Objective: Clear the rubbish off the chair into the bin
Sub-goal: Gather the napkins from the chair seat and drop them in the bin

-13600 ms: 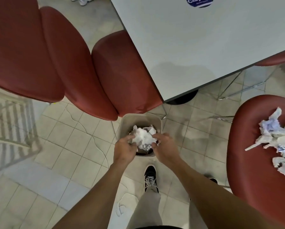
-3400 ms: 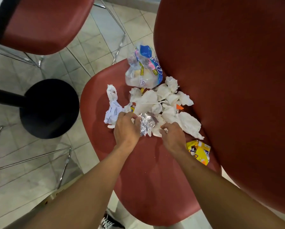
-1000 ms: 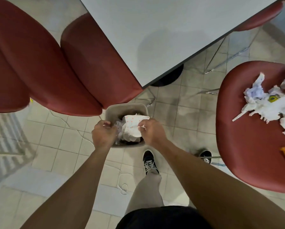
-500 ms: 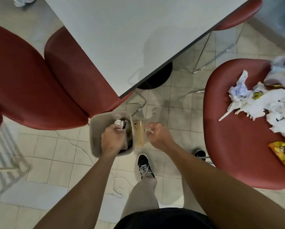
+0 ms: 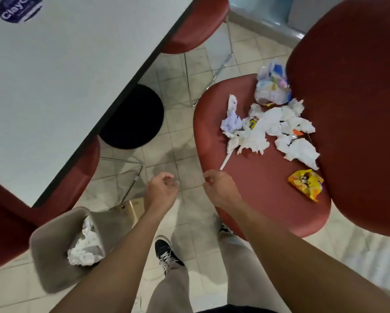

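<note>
A red chair (image 5: 259, 195) stands at the right, its seat strewn with crumpled white tissues (image 5: 271, 129), a clear plastic bag (image 5: 272, 86) at the back and a yellow snack wrapper (image 5: 306, 184) near the backrest. The grey bin (image 5: 51, 251) sits on the floor at lower left with white paper (image 5: 85, 247) inside. My left hand (image 5: 161, 190) hovers over the floor between bin and chair, fingers loosely curled and holding nothing. At the front edge of the seat my right hand (image 5: 220, 188) is likewise loosely curled and empty, just below a white stick (image 5: 226, 158).
A white table (image 5: 65, 71) with a black edge fills the upper left, its round black base (image 5: 133, 116) on the tiled floor. More red chairs (image 5: 196, 26) are tucked around it. My legs and black shoe (image 5: 167, 256) stand between bin and chair.
Both hands have left the bin and swung right toward the chair. The paper they held now lies in the bin, and the view has turned to the chair.
</note>
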